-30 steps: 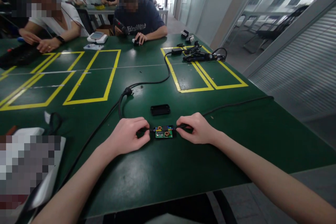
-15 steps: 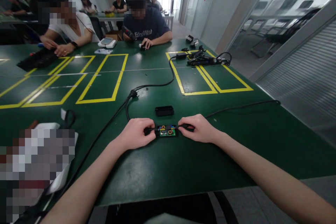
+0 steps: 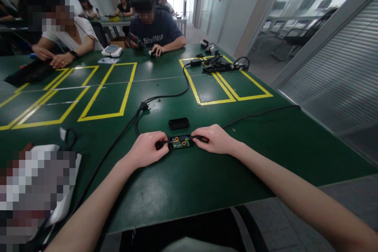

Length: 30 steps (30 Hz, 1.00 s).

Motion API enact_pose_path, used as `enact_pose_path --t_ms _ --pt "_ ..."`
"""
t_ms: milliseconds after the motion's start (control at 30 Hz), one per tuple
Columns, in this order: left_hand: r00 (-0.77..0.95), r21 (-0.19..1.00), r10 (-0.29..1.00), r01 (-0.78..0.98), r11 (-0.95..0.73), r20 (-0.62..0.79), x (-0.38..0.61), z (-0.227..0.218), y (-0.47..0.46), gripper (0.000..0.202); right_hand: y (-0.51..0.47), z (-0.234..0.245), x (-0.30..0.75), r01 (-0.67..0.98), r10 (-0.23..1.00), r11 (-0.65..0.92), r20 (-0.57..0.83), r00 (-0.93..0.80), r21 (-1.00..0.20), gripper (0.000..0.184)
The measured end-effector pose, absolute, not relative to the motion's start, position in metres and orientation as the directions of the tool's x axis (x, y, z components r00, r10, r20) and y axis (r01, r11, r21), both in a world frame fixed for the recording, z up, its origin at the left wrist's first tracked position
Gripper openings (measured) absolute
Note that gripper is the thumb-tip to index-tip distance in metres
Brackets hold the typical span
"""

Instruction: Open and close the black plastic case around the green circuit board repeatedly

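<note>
Pinching a black rubber-sheathed cable [image 3: 160,144] between thumb and fingers, the left hand [image 3: 149,149] rests at nine o'clock from a small green circuit board with copper-coloured ring coils [image 3: 178,144]. At three o'clock, the right hand [image 3: 214,139] grips a second black cable [image 3: 203,139] in the same way. Between the two hands, the board sits in an open black rectangular plastic case [image 3: 182,148] on the dark green, glossy counter [image 3: 147,199], with thin coloured wires showing at its edges. At twelve o'clock, just beyond and apart from the case, lies a hollow black rectangular plastic shell [image 3: 178,123]. Between ten and eleven o'clock, a black plug with metal prongs [image 3: 144,106] lies beside a dark cord. Farther off at one o'clock, a tangled heap of black cables [image 3: 217,67] lies across yellow-taped outlines [image 3: 218,101]. Between eleven and twelve o'clock, a co-worker in a dark blue shirt [image 3: 162,27] sits across the counter.
</note>
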State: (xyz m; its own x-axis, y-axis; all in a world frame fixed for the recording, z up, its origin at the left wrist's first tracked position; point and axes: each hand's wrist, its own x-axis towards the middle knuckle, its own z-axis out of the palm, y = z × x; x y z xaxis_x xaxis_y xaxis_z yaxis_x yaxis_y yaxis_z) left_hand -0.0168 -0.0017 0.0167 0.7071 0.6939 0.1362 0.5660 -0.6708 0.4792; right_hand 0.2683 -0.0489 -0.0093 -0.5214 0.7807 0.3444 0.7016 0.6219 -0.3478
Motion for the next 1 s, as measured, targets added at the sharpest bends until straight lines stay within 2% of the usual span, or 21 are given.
enact_pose_path --t_ms 467,700,1000 --pt "0.714 0.475 0.679 0.545 -0.692 0.169 -0.0187 0.0159 -0.0017 0.016 -0.0501 -0.0115 0.2668 0.727 0.789 0.608 0.341 -0.511 -0.318 0.02" --pt "0.71 0.481 0.678 0.535 -0.694 0.189 -0.0193 0.0135 -0.0016 0.014 -0.0542 -0.0059 0.2685 0.69 0.801 0.598 0.325 -0.503 -0.407 0.019" --pt "0.72 0.469 0.665 0.527 -0.709 0.197 -0.0191 0.0165 -0.0026 0.017 -0.0523 -0.0036 0.2709 0.637 0.754 0.657 0.345 -0.559 -0.403 0.018"
